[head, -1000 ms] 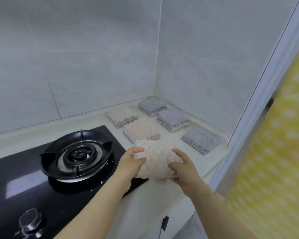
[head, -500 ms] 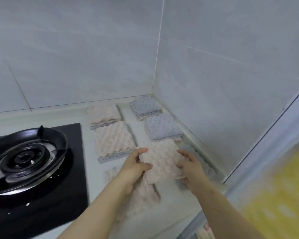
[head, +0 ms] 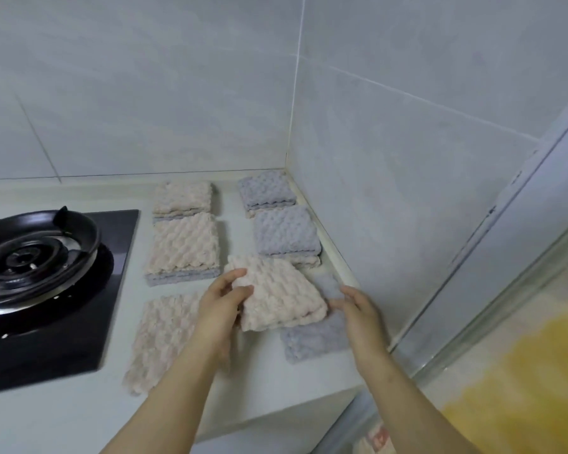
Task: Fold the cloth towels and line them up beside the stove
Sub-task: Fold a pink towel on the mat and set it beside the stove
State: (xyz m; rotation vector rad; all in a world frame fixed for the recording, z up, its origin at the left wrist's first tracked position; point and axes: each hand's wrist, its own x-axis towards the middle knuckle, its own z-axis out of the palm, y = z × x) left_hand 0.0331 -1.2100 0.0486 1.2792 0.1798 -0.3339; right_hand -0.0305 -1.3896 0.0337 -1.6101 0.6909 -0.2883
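A folded pink towel [head: 276,291] is held above the counter. My left hand [head: 222,304] grips its left edge, thumb on top. My right hand [head: 363,311] touches its right corner with loosely bent fingers. Partly under it lies a folded grey towel [head: 312,340]. To the left a pink towel [head: 163,335] lies flat, half behind my left arm. Further back sit two folded pink towels [head: 184,245] [head: 182,198] in one column and two folded grey towels [head: 286,231] [head: 266,190] along the right wall. The stove [head: 40,257] is at the left.
The white counter [head: 253,371] ends in a front edge near my forearms. Tiled walls [head: 391,158] close the back and right sides and meet in a corner. A black burner ring [head: 20,257] stands on the stove's glass top. A yellow patterned surface [head: 522,371] fills the lower right.
The view has swung right and down, so the stove slid left. Both hands carried the pink towel toward the right column, over the grey towel. My right hand has loosened its hold on the corner.
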